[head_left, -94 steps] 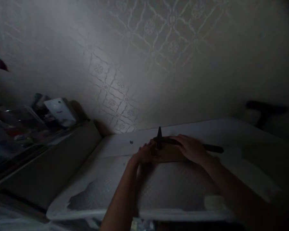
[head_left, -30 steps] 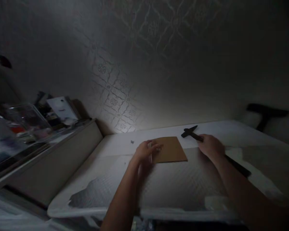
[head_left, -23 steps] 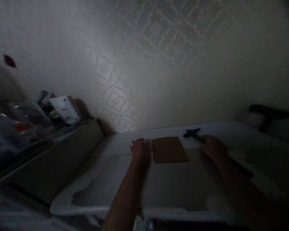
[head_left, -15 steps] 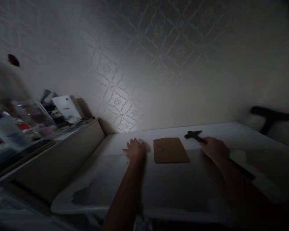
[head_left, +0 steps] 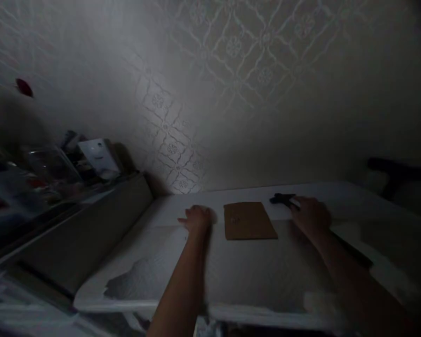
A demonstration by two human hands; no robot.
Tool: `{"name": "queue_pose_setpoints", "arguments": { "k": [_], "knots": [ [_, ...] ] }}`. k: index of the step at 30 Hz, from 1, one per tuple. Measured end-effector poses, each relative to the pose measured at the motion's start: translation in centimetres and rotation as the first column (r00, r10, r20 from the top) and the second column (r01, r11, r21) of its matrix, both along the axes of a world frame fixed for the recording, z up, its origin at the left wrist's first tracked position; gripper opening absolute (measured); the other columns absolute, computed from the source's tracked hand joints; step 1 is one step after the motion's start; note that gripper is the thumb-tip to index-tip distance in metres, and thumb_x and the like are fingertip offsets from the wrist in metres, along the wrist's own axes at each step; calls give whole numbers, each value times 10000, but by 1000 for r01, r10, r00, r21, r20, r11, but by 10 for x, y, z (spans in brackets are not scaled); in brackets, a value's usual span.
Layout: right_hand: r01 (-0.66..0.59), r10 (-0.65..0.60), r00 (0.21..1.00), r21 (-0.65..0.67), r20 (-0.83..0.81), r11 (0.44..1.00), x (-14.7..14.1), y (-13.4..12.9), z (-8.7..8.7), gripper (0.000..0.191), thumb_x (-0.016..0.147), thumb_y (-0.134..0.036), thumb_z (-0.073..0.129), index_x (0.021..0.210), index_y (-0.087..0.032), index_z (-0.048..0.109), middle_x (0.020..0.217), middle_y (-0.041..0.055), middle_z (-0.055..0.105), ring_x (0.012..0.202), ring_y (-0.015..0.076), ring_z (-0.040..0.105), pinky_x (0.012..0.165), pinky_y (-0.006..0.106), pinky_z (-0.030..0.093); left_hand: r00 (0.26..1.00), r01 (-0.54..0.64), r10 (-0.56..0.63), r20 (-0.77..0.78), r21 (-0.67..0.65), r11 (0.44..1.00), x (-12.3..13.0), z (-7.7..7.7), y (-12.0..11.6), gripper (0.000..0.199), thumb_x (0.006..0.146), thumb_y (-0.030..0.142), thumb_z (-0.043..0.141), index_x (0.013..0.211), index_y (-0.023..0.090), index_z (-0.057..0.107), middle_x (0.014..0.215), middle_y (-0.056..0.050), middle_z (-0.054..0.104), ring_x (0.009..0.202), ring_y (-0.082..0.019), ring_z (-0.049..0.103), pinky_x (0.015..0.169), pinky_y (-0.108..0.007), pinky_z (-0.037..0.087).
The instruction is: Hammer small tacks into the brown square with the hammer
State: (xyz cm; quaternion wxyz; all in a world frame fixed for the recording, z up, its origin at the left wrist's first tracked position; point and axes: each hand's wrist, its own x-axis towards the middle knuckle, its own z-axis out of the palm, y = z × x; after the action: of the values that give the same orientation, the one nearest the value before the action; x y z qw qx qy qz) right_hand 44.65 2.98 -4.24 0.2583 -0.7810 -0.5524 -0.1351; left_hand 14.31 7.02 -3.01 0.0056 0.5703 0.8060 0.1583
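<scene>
My right hand point(head_left: 311, 216) is wrapped around the handle of a dark claw hammer point(head_left: 280, 199). The hammer's head points left, just above the table, and its handle end shows below my wrist. To the left lies my left hand point(head_left: 196, 219), palm down on the white table point(head_left: 182, 202), holding nothing that I can see; some fingers stick out to the left while others look bent. Between the hands a brown piece of cardboard point(head_left: 250, 228) lies flat. A few small shiny bits point(head_left: 235, 219) rest on it, too small to name.
On the left a raised cabinet top point(head_left: 101, 210) carries a clear plastic box point(head_left: 52, 164), a white box point(head_left: 100, 157) and other clutter. A patterned wall point(head_left: 231, 117) stands behind the table. At the far right is a dark T-shaped object point(head_left: 396, 171).
The left hand's spread fingers have drawn in somewhat, in the same spot. The right hand has turned slightly with the hammer. The cardboard stays put, and the lighting has shifted.
</scene>
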Motion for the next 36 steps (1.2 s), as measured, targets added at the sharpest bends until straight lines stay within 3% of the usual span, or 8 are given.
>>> {"name": "queue_pose_setpoints", "arguments": {
  "k": [4,8,17,24,36],
  "knots": [
    [-140,140,990,116,3,983,-9,4,-4,296,817,-243,467,1054,-145,615,947,141,613,869,276,572,733,385,445,1000,10,-10,8,2,1000,1,5,-2,429,838,424,384,1082,142,598,1185,-187,560,1162,-339,437,935,-598,274],
    [-333,344,939,219,-14,917,-18,8,-9,305,813,-198,441,1075,-157,592,993,115,608,928,245,565,817,372,445,1000,11,-11,14,9,1000,1,7,-1,416,844,394,361,1023,142,639,1137,-176,590,1113,-327,483,906,-536,332],
    [-631,657,748,204,-97,748,-36,8,-10,235,833,-228,437,973,-180,619,939,75,617,837,197,590,756,314,469,999,-30,30,-9,34,999,1,11,-3,355,838,300,382,963,151,680,1003,-167,656,1038,-299,545,880,-455,368],
    [-661,675,730,139,-110,737,-41,3,-8,217,839,-215,445,928,-184,639,923,73,637,827,187,596,763,299,456,997,-72,72,8,48,996,-1,11,-5,318,809,205,408,973,183,679,1019,-142,658,1054,-280,540,857,-418,385],
    [-670,679,722,111,-135,734,-40,4,-9,212,830,-234,465,918,-198,653,912,61,650,832,186,597,765,305,451,995,-67,67,68,6,998,-2,14,-7,281,786,258,462,970,213,670,1015,-135,664,1046,-295,551,850,-433,379]
  ]
}}
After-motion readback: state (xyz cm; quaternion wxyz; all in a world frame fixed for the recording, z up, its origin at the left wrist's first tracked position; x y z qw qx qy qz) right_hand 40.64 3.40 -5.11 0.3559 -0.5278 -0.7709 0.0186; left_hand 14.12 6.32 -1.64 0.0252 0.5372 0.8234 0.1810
